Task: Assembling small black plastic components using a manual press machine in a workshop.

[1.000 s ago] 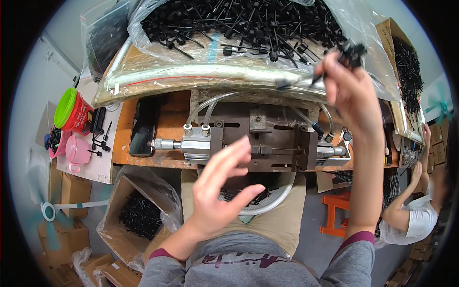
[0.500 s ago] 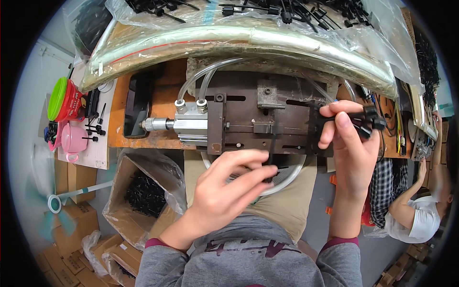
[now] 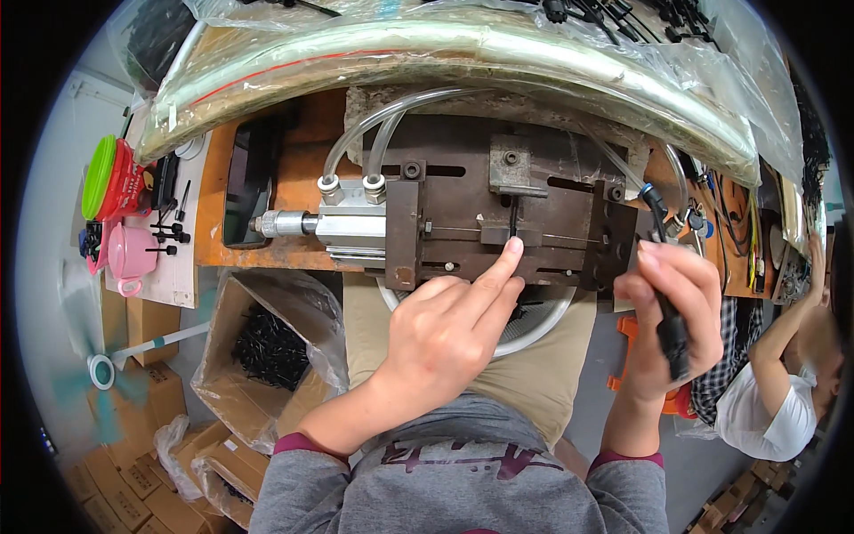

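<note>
My left hand (image 3: pixel 454 325) reaches over a dark metal fixture (image 3: pixel 463 200), index finger stretched out. That fingertip touches a slim black rod-shaped part (image 3: pixel 513 214), which lies upright in the picture across a small block (image 3: pixel 495 235) below a bracket (image 3: pixel 511 169). The other fingers are bent, and the thumb is partly hidden. My right hand (image 3: pixel 685 311), right of the fixture, is closed round black stemmed plastic parts (image 3: pixel 673 343); the fingers hide how many. A silver air cylinder (image 3: pixel 352 227) sits at the fixture's left end.
Clear hoses (image 3: pixel 382 120) arch behind the fixture. Plastic-covered padding (image 3: pixel 463 53) borders the back, with black parts beyond. A phone-like dark slab (image 3: pixel 249 191) and pink cup (image 3: pixel 133 255) lie left. A lined carton (image 3: pixel 227 356) holds black parts. Another person (image 3: pixel 774 392) works at right.
My left hand has moved up to the fixture, its index finger now on the black part there. My right hand has moved lower and turned, still holding black parts.
</note>
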`<control>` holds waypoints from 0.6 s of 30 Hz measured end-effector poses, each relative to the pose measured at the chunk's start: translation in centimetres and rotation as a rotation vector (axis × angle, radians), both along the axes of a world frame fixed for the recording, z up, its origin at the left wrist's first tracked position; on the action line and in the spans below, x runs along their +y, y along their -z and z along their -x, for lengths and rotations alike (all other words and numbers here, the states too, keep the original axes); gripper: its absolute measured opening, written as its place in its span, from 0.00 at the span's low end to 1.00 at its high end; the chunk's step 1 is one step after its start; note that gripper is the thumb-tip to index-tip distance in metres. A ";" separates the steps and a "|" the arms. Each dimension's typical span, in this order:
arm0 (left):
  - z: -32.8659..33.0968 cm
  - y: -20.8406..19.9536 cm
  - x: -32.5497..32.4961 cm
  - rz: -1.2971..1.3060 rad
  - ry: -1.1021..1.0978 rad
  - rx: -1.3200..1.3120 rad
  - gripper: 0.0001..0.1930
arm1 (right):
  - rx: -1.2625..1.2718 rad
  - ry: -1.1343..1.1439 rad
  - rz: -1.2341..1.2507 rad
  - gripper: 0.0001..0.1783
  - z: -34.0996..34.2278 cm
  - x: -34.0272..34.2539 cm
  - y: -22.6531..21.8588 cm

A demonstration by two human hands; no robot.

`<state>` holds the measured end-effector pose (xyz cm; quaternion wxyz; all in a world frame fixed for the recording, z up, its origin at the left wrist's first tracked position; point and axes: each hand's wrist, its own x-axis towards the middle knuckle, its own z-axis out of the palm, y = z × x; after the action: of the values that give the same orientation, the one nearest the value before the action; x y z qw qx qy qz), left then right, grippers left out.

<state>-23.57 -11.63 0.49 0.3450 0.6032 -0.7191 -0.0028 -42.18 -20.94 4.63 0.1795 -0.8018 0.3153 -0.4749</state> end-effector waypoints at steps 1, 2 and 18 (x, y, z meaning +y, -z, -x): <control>0.0 0.0 0.0 0.002 0.000 0.008 0.15 | 0.028 0.011 0.066 0.18 -0.1 0.1 -0.1; 0.0 0.0 -0.1 0.004 -0.001 0.015 0.15 | 0.078 0.023 0.155 0.18 -0.2 0.2 -0.2; -0.5 -3.2 1.5 -0.218 0.302 0.833 0.21 | 0.312 -0.196 0.431 0.25 -0.7 1.6 1.4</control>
<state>-23.08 -10.11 3.67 0.5352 0.4716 -0.5946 -0.3711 -41.48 -19.29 3.24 -0.0011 -0.9114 0.1519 -0.3824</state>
